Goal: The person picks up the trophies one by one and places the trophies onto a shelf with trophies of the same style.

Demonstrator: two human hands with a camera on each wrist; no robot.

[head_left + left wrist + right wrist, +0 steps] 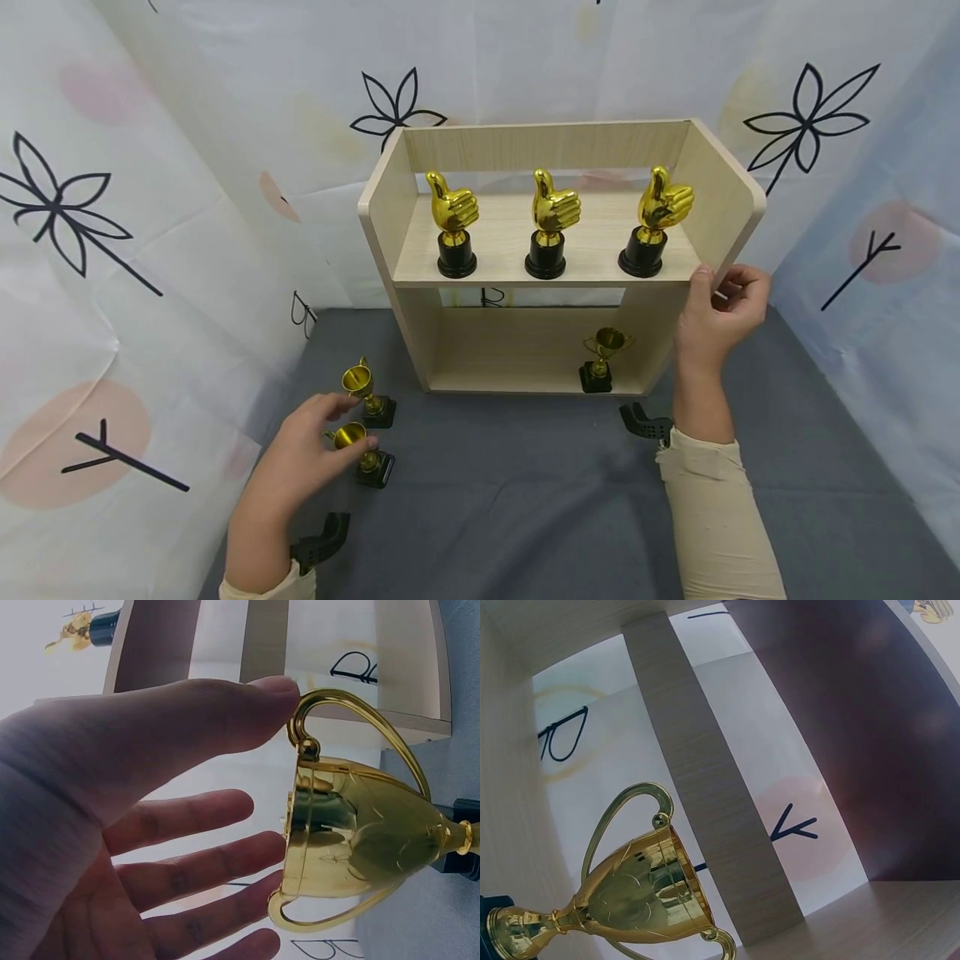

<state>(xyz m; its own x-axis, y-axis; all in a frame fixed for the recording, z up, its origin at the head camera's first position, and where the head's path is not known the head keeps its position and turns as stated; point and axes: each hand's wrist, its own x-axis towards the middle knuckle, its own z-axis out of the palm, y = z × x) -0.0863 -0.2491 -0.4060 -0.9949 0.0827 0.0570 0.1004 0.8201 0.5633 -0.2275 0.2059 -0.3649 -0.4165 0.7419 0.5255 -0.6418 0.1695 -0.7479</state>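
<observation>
My left hand (303, 458) is at the nearer gold trophy cup (350, 435) on the cloth at the left. In the left wrist view its thumb meets one handle of that cup (352, 832), and the other fingers reach out loosely by the rim. Just behind stands a second gold trophy cup (358, 382) on a black base. My right hand (720, 321) holds the right side panel of the wooden shelf (517, 283), thumb inside and fingers outside. That hand does not appear in the right wrist view.
On the upper board stand three gold thumbs-up trophies, at left (454, 212), middle (553, 212) and right (660, 208). A gold trophy cup (600, 358) stands at the lower board's right end. Grey cloth (525, 500) covers the table; patterned white drapes (225, 208) surround it.
</observation>
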